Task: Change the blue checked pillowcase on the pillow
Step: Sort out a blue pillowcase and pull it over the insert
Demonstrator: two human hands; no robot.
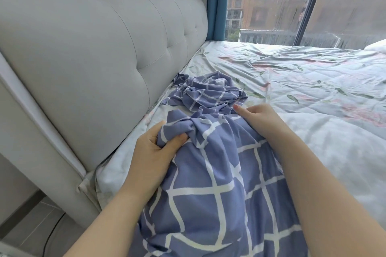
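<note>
blue checked pillowcase (pixel 219 183) lies on the bed (pixel 313 94), just beside the grey headboard (pixel 83 58). its long axis runs from the near edge away along the headboard, and the gathered far end points toward the window (pixel 271 2). the left hand (pixel 152 152) clamps a bunched fold at that far end between thumb and fingers. the right hand (pixel 261 117) rests on the cloth's right edge, forefinger straight, other fingers curled; whether it grips cannot be told. the hands are apart. a crumpled heap (pixel 208 94) of the same checked cloth lies just beyond.
</note>
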